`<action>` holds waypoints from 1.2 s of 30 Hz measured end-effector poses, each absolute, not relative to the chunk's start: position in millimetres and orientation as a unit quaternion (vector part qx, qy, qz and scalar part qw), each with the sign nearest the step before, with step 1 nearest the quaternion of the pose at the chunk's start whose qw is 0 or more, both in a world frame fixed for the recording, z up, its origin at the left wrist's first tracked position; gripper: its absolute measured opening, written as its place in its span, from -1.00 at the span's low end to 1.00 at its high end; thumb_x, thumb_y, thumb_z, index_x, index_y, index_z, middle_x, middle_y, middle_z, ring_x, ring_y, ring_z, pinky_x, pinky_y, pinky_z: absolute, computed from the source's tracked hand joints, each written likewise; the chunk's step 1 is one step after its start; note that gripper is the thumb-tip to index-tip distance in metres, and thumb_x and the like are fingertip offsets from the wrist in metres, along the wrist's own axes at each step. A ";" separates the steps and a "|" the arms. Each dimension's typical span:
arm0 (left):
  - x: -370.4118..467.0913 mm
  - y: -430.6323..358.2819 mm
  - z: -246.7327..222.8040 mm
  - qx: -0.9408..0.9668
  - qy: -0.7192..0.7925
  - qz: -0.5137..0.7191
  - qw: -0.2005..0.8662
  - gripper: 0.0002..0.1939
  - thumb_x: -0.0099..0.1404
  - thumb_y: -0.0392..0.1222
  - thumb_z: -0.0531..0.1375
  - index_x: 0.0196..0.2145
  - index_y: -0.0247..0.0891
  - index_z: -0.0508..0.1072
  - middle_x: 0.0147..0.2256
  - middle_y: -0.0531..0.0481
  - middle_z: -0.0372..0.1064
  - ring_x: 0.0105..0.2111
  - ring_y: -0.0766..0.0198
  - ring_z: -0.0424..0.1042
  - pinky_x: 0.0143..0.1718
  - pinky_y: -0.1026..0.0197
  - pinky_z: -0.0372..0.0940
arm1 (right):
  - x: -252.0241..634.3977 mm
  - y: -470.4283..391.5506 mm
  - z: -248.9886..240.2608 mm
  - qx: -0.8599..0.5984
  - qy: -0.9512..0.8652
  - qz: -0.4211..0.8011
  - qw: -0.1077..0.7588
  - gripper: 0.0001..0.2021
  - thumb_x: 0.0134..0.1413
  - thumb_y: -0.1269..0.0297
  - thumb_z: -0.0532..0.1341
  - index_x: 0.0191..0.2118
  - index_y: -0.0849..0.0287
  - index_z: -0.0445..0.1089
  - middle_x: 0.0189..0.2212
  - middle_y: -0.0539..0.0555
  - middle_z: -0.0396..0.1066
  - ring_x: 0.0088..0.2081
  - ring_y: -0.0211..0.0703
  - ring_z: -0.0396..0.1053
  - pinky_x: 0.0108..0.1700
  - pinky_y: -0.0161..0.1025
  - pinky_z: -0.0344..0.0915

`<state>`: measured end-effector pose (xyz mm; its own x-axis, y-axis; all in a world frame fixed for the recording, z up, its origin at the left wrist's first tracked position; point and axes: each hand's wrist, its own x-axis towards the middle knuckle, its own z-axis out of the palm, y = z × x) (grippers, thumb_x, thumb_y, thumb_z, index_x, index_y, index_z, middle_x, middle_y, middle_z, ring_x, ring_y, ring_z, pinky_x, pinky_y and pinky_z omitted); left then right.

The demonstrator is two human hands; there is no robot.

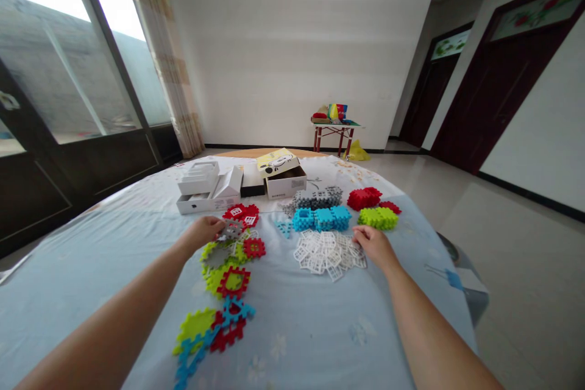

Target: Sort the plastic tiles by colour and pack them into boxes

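Observation:
My left hand (208, 231) is closed on a grey toothed building piece (232, 229), over the left group of pieces. Beneath and in front of it lie lime green toothed pieces (217, 280), red square pieces (234, 282) and blue pieces (196, 347). My right hand (372, 245) has its fingers curled at the right edge of a pile of white lattice pieces (323, 251). What its fingertips pinch, if anything, is too small to make out.
Behind the white pile stand blue stacks (322, 218), grey stacks (319, 197), a red stack (364, 197) and a green stack (378, 218). White boxes (208, 202) and an open carton (286, 185) sit farther back. A small table (336, 126) is by the wall.

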<state>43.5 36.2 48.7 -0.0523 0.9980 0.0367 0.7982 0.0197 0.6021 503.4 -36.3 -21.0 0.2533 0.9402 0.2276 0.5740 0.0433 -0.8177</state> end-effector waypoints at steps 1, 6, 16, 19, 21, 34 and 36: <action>42.8 37.1 47.7 0.662 0.684 0.236 0.195 -0.63 -0.07 0.13 0.13 -0.57 -0.25 0.47 -0.67 0.01 0.36 -0.60 0.24 0.34 -0.54 0.25 0.22 | 503.2 -36.1 -20.9 -0.659 -0.574 0.209 0.438 -0.68 -0.05 0.18 0.07 -0.24 0.23 0.42 -0.48 0.09 0.49 -0.41 -0.14 0.42 -0.30 -0.27 0.29; 38.4 37.5 54.4 0.710 0.646 0.226 0.167 -0.41 -0.06 0.16 0.13 -0.13 -0.24 0.45 -0.20 -0.09 0.47 -0.26 0.11 0.43 -0.33 0.22 0.30 | 502.1 -36.6 -19.5 -0.658 -0.577 0.200 0.440 -0.68 -0.06 0.18 0.07 -0.25 0.24 0.43 -0.49 0.08 0.48 -0.43 -0.15 0.41 -0.32 -0.27 0.27; 31.8 45.9 69.2 0.806 0.547 0.092 0.205 -0.37 -0.13 0.08 0.22 -0.07 -0.16 0.45 -0.09 -0.02 0.44 -0.11 0.02 0.40 -0.05 0.17 0.25 | 497.6 -38.3 -13.8 -0.660 -0.573 0.194 0.445 -0.70 -0.03 0.19 0.06 -0.27 0.24 0.42 -0.51 0.07 0.48 -0.44 -0.17 0.40 -0.33 -0.29 0.28; 32.8 50.2 70.6 0.801 0.556 0.077 0.208 -0.41 -0.16 0.11 0.23 -0.14 -0.18 0.49 -0.15 -0.02 0.47 -0.16 0.01 0.42 -0.09 0.17 0.28 | 497.1 -38.6 -13.4 -0.661 -0.572 0.191 0.446 -0.71 -0.03 0.19 0.06 -0.28 0.23 0.43 -0.51 0.07 0.47 -0.44 -0.17 0.40 -0.33 -0.29 0.28; 32.6 52.4 71.5 0.805 0.548 0.059 0.222 -0.43 -0.14 0.12 0.22 -0.16 -0.18 0.50 -0.20 -0.01 0.49 -0.19 0.03 0.43 -0.12 0.18 0.29 | 497.0 -38.6 -13.5 -0.659 -0.573 0.189 0.449 -0.72 -0.04 0.19 0.07 -0.29 0.23 0.43 -0.52 0.07 0.47 -0.45 -0.18 0.40 -0.33 -0.29 0.28; 29.9 49.8 75.8 0.725 0.594 0.090 0.337 -0.41 -0.22 0.15 0.24 -0.22 -0.19 0.50 -0.22 -0.02 0.50 -0.19 0.06 0.43 -0.20 0.20 0.35 | 499.8 -38.1 -14.5 -0.662 -0.579 0.192 0.434 -0.70 -0.03 0.19 0.07 -0.25 0.23 0.42 -0.50 0.07 0.48 -0.43 -0.17 0.41 -0.33 -0.29 0.27; 28.3 49.5 75.1 0.716 0.599 0.100 0.345 -0.40 -0.27 0.10 0.27 -0.23 -0.23 0.51 -0.23 -0.06 0.50 -0.21 0.04 0.44 -0.23 0.19 0.36 | 501.3 -37.0 -16.4 -0.661 -0.582 0.194 0.432 -0.70 -0.03 0.19 0.07 -0.25 0.24 0.42 -0.50 0.08 0.49 -0.42 -0.16 0.42 -0.32 -0.29 0.27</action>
<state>28.3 49.5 75.1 0.2629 0.9263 -0.2700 0.7890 -0.0453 0.6127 501.3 -37.0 -16.4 0.2477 0.9369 0.2467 0.6013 0.0510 -0.7974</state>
